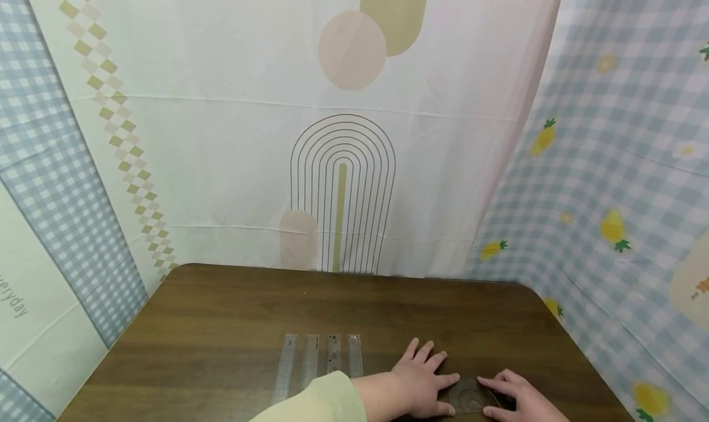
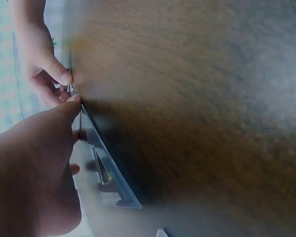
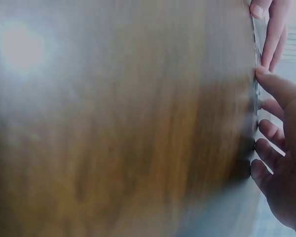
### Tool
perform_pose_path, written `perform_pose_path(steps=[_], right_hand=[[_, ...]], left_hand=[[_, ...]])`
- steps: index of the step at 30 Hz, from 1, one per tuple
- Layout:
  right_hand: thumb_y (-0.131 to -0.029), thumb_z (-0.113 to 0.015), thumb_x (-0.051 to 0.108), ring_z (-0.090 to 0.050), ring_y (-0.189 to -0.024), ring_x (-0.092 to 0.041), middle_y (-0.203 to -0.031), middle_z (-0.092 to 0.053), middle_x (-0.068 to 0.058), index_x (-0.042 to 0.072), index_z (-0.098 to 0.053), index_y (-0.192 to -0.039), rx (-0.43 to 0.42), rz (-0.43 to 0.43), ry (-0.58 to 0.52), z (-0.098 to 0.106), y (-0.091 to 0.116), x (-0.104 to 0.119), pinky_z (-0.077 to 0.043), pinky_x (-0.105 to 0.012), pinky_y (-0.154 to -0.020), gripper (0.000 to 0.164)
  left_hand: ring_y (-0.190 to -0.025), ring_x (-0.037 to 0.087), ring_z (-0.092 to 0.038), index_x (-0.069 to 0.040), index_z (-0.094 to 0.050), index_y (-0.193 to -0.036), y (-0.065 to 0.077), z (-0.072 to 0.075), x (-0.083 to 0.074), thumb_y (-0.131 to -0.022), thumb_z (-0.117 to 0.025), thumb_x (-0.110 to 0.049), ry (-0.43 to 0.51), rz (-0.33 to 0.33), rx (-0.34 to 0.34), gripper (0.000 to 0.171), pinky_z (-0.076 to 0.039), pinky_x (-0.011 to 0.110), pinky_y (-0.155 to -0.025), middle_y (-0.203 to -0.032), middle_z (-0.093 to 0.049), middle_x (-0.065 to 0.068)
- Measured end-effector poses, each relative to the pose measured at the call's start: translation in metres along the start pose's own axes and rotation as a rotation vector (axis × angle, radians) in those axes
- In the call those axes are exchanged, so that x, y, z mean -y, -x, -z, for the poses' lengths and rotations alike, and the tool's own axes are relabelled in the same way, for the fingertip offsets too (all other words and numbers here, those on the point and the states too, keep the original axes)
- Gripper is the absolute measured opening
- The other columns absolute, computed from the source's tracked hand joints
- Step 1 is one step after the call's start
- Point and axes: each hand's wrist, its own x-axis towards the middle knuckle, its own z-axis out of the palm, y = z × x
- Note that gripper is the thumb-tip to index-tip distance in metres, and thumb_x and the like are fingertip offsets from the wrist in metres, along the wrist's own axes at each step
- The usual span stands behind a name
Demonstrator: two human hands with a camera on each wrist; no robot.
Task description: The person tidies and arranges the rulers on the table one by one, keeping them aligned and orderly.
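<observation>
On the right part of the brown table point(image 1: 221, 311) lies a clear flat plastic drawing tool point(image 1: 469, 392) with curved lines, resembling a protractor. My left hand point(image 1: 422, 382) spreads flat at its left side, with the forefinger and thumb touching the edge. At its right side, my right hand point(image 1: 517, 397) sets forefinger and thumb tips against the edge, the other fingers loosely bent. In the left wrist view, a clear plastic edge point(image 2: 121, 173) shows beyond the left hand point(image 2: 34, 168). The right wrist view shows the right hand's point(image 3: 286, 143) fingertips low along the table surface.
Several clear rulers stand in a row left of my hands, among them a leftmost ruler point(image 1: 285, 363) and a rightmost ruler point(image 1: 355, 354); my left forearm partly covers them. A pale patterned curtain point(image 1: 232, 163) hangs behind the table, a checked curtain point(image 1: 598, 163) on the right.
</observation>
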Motion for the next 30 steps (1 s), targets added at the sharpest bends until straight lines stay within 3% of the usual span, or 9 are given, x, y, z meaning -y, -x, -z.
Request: perform_pose_path(steps=[17,30], right_hand=[[-0.097,-0.065,0.026,-0.044,-0.073,-0.004,-0.094,-0.049,0.004,0.009,-0.058,-0.140,0.040,0.017,-0.085,0.0070,0.0025,-0.0006,-0.035,-0.026,-0.057,0.046],[-0.095,-0.066,0.032,-0.044,-0.072,-0.004,-0.095,-0.048,0.004,0.009,-0.059,-0.138,0.013,-0.007,-0.032,0.0067,0.0054,0.0023,-0.034,-0.027,-0.057,0.049]], left_hand=[[-0.151,0.013,-0.006,-0.062,-0.015,-0.147,0.0009,0.0015,-0.0016,-0.092,-0.032,-0.076,0.014,-0.002,0.032,0.059,-0.006,0.043,-0.121,-0.161,-0.012,-0.022],[-0.151,0.013,-0.006,-0.062,-0.014,-0.148,0.0026,0.0045,-0.0029,-0.091,-0.031,-0.077,0.007,0.013,0.025,0.060,-0.006,0.042,-0.121,-0.161,-0.012,-0.022]])
